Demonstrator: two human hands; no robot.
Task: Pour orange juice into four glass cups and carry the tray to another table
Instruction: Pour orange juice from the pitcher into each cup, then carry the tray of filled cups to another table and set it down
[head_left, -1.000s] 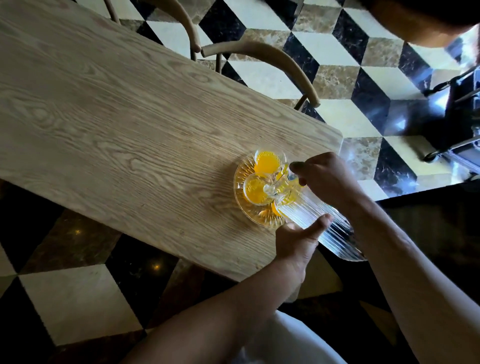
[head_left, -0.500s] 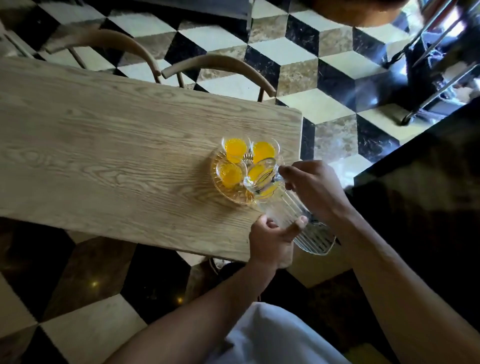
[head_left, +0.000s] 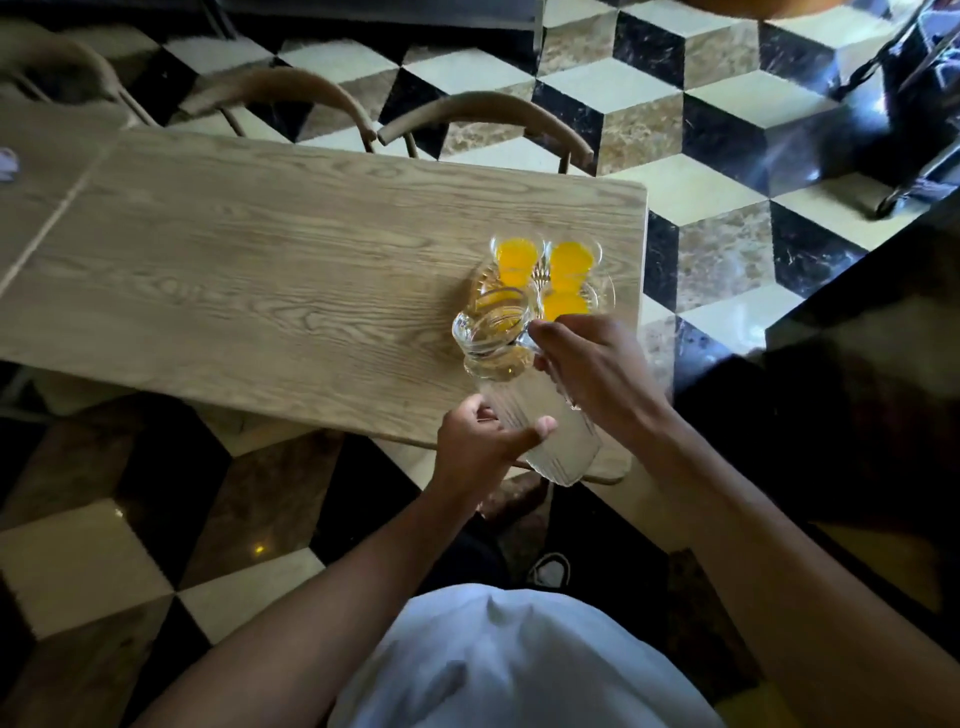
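A clear ribbed glass pitcher (head_left: 524, 410) hangs above the near right part of the wooden table (head_left: 270, 291), looking nearly empty. My right hand (head_left: 592, 374) grips its handle and my left hand (head_left: 483, 441) holds its lower body. Past the pitcher's mouth a glass tray (head_left: 605, 291) carries cups of orange juice: a far left cup (head_left: 516, 258), a far right cup (head_left: 571, 258) and a near right cup (head_left: 567, 305). A further cup shows orange through the pitcher's rim.
Two curved wooden chair backs (head_left: 488, 117) stand behind the table's far edge. A dark counter (head_left: 857, 374) lies to the right. The floor has black, cream and brown cube-pattern tiles. A dark metal frame (head_left: 914, 104) stands at the top right.
The pitcher has tipped back from its steep pouring tilt and drawn towards me, its mouth lifted off the cups. The camera view has shifted, showing more of the table's left side.
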